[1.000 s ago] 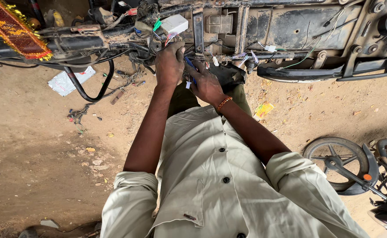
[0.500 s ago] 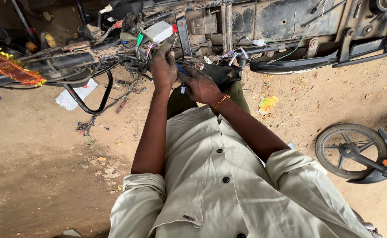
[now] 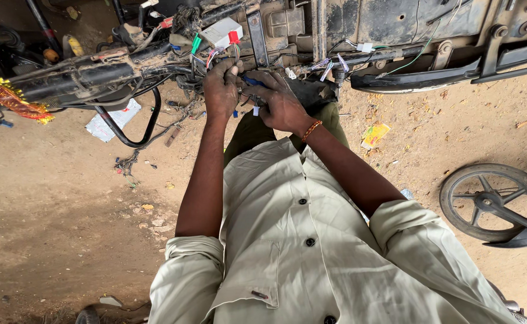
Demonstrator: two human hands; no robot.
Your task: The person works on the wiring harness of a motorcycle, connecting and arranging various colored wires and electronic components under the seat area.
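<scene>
From the head view, your left hand pinches the coloured wire bundle just below the white connector box, while your right hand closes around a blue-handled tool beside it; keep the wires taut and steady.

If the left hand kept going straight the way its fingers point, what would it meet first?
Probably the bundle of coloured wires at its fingertips, then the small white box just beyond; the left hand points up toward the vehicle frame. Depth is unclear.

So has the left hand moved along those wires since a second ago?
No. The left hand sits just below the white connector box, as before; only the camera view shifted.
</scene>
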